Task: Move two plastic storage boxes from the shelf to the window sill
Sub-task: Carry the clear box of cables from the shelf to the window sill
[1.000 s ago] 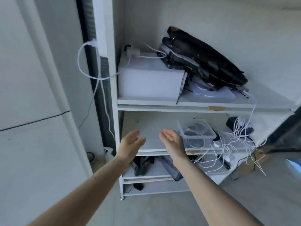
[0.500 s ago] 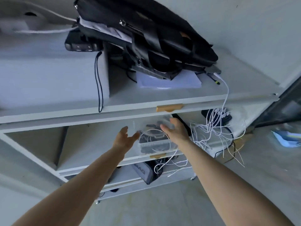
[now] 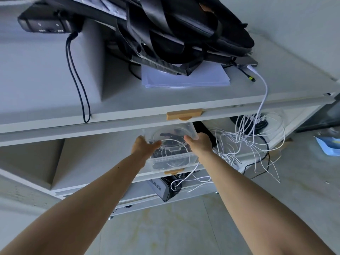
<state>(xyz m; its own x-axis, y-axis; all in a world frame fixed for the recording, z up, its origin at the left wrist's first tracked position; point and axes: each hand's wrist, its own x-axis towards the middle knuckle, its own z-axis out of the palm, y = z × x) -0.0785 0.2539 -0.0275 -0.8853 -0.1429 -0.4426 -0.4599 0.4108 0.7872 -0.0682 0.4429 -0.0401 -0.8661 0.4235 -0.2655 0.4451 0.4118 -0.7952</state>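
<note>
The clear plastic storage box (image 3: pixel 173 146) sits on the middle board of the white shelf (image 3: pixel 103 159), at its front edge. The left hand (image 3: pixel 145 147) and right hand (image 3: pixel 199 144) clasp its two sides, apparently gripping. White cables (image 3: pixel 244 144) tangle just right of the box.

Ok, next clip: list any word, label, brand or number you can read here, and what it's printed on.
"BAG": white letters on the dark pouch on the lowest shelf; the start of the word may be cut off by the shelf edge.
Small white markings on the black device at top left: too blurred to read.
Nothing readable on the clear plastic box, papers or black bag.
</note>
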